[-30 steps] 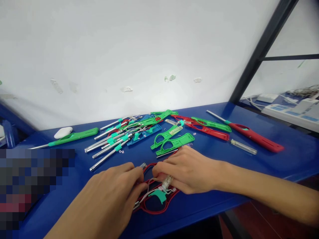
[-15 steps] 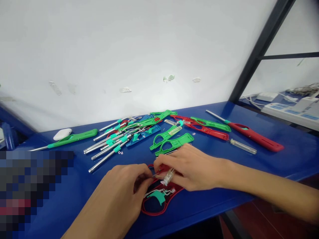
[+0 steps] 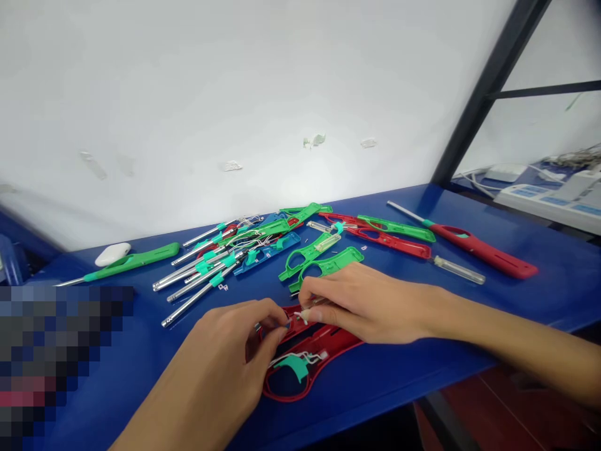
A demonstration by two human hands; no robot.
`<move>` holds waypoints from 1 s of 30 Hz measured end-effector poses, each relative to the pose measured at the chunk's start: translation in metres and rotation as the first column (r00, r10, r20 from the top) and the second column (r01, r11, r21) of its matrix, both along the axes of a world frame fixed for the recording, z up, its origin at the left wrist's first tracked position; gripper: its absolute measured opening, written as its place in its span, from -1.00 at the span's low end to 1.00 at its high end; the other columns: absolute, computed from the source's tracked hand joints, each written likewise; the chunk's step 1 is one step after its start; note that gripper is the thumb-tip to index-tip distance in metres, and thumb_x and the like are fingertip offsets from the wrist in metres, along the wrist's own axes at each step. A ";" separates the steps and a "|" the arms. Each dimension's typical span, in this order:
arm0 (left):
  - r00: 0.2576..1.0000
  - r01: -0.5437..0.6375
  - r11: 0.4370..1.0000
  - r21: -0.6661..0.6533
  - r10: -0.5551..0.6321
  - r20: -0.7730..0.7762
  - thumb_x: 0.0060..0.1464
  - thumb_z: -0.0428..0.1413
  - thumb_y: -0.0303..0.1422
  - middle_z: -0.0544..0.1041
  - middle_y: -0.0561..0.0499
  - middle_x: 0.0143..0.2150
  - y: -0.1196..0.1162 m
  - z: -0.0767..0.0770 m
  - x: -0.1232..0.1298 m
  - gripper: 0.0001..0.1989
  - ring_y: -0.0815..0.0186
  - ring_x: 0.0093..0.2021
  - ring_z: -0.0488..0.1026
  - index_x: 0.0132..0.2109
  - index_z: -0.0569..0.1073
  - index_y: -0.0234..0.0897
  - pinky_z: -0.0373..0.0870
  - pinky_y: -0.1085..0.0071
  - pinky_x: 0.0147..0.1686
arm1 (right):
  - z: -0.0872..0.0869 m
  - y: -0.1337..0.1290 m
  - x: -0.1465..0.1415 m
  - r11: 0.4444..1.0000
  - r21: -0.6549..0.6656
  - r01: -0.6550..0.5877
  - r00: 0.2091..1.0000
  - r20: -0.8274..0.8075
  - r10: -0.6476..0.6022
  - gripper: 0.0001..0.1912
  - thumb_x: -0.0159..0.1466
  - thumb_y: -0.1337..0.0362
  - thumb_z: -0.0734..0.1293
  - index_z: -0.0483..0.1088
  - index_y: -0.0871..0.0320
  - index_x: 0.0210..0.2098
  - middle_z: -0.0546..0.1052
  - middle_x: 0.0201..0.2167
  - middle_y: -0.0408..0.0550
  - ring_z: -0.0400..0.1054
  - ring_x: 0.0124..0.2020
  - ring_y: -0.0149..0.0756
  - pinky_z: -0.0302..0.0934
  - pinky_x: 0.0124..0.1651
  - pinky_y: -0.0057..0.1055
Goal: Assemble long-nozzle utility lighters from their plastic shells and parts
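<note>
1. At the grip of the left hand (image 3: 223, 351): fingertips together on a small grey piece (image 3: 287, 324), too hidden to identify. Looks pinched by thumb and forefinger for fine control.
2. At 3 o'clock from there, in the grip of the right hand (image 3: 366, 300): clamped on a clear tube (image 3: 305, 315) by its pale fitting, probably with the fitting turned toward the left fingertips for close working. Much of the tube hidden by fingers.
3. Beneath both hands: an upper red shell half (image 3: 295, 326), partly covered, apparently steadied by the hands around it.
4. At 5 o'clock from the left fingertips: a lower red shell half (image 3: 328, 343), hollow side up, perhaps to cradle the teal trigger (image 3: 295, 365) and white wires (image 3: 315, 358) in view.
5. At 1 o'clock, just beyond the right hand: a green shell half (image 3: 345, 259), open side up on the bench (image 3: 539, 307), seemingly for easy reach.
6. At 11 o'clock: metal rods (image 3: 188, 307), bunched and roughly parallel, likely grouped by kind.
7. Farther out: a green lighter (image 3: 154, 254) at 10 o'clock and a red lighter (image 3: 488, 252) between 2 and 3, both whole, perhaps set apart from loose parts.
</note>
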State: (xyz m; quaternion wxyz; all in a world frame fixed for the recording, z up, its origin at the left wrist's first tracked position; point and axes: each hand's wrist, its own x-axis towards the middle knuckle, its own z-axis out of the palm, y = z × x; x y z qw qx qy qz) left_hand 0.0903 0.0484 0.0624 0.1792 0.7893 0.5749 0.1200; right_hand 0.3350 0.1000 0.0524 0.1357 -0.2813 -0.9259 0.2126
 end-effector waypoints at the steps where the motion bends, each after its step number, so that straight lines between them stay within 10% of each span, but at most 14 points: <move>1: 1.000 0.005 1.000 0.002 -0.005 0.002 0.37 0.02 -0.25 0.58 0.21 -0.47 0.000 -0.001 0.000 -0.74 0.38 -0.60 0.28 -0.15 0.63 0.02 0.13 0.40 -0.52 | 0.000 -0.001 0.000 1.000 0.002 -0.004 1.000 -0.001 0.004 -0.73 0.63 0.09 0.18 0.42 0.10 -0.02 0.57 -0.34 -0.16 0.36 -0.40 -0.32 0.10 -0.30 -0.39; 30: 0.998 0.065 0.995 0.078 -0.065 -0.009 0.37 0.02 -0.26 0.64 0.14 -0.37 -0.003 -0.003 0.004 -0.72 0.35 -0.48 0.44 -0.23 0.61 -0.06 0.23 0.38 -0.43 | -0.010 0.001 -0.004 0.998 0.059 -0.038 0.998 -0.043 0.041 -0.70 0.59 0.03 0.26 0.47 0.12 -0.05 0.64 -0.34 -0.14 0.44 -0.41 -0.32 0.08 -0.37 -0.39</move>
